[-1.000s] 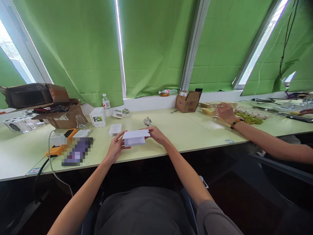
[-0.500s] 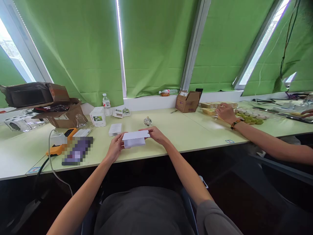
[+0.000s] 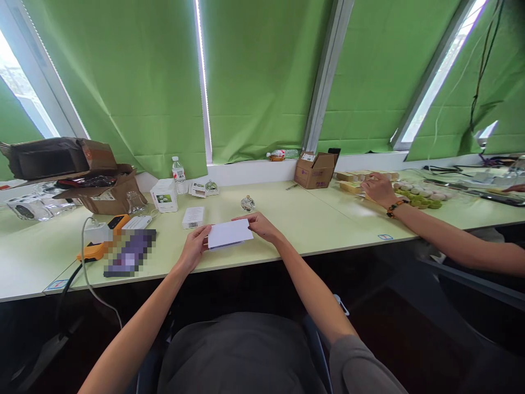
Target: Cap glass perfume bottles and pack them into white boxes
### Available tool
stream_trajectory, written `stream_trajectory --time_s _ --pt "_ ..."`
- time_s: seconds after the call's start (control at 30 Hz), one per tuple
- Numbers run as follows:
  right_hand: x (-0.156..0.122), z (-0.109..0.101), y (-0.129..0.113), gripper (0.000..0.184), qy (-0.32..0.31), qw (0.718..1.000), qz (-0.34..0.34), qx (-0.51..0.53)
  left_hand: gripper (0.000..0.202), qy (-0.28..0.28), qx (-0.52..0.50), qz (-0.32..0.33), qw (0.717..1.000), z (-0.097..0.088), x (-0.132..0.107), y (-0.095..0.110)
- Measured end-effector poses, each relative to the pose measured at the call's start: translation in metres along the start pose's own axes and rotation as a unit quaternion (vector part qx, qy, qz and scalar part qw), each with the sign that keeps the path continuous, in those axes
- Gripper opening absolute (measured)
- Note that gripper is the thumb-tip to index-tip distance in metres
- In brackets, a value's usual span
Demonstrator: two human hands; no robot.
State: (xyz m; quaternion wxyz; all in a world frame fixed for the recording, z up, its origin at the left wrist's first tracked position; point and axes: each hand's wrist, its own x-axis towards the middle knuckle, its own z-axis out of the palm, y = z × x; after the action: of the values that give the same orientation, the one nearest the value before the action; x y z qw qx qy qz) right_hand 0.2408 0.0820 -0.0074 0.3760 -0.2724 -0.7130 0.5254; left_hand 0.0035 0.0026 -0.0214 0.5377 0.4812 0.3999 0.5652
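A folded white card is held level above the front part of the table, its upper panel facing me. On its left edge my left hand is closed, thumb on top. My right hand pinches the far right corner of the card. Just beyond the card stands a small shiny, clear-and-gold ornament-like item. A small white box with a barcode lies past my left hand. What is under the card is mostly hidden.
A white box with a green picture and a water bottle stand at back left. Brown cartons, an orange device and a cable lie left. A carton sits behind. At right, another person's hand is near small moulded pieces.
The white card's upper panel has tipped down toward me, covering the lower panel that hung visible before. Both my hands stay on it, nearly in place.
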Motion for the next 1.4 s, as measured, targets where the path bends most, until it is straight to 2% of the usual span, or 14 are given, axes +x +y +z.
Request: stream_trajectory --time_s 0.23,0.47,0.57,0.8,1.03,1.2,1.33,1.4 --pt "0.0 0.001 0.0 0.039 0.005 1.0 0.015 0.007 0.045 -0.003 -0.003 0.001 1.0 -0.001 0.001 -0.001" --pt "0.003 0.0 0.001 0.02 0.018 0.999 0.032 0.029 0.044 0.033 -0.021 0.016 0.999 -0.007 0.007 -0.008" --pt "0.0 0.001 -0.001 0.022 -0.02 0.998 0.055 0.018 0.046 0.056 -0.035 0.023 0.998 -0.009 0.009 -0.01" --pt "-0.008 0.008 -0.014 0.041 -0.118 0.989 0.086 -0.018 0.041 0.074 -0.032 0.038 0.996 -0.009 0.012 -0.013" --pt "-0.005 0.008 -0.013 0.042 -0.064 0.996 0.06 0.001 0.044 0.041 0.002 0.054 0.998 -0.006 0.008 -0.009" --pt "-0.002 0.004 -0.006 0.044 -0.041 0.996 0.074 0.011 0.042 0.031 0.018 0.055 0.998 -0.005 0.004 -0.006" --pt "0.0 0.003 -0.003 0.044 -0.025 0.997 0.07 0.014 0.046 -0.015 0.054 0.049 0.997 -0.002 0.002 -0.004" --pt "-0.001 0.004 -0.004 0.044 -0.024 0.998 0.06 0.011 0.047 -0.017 0.058 0.049 0.997 0.0 0.002 -0.003"
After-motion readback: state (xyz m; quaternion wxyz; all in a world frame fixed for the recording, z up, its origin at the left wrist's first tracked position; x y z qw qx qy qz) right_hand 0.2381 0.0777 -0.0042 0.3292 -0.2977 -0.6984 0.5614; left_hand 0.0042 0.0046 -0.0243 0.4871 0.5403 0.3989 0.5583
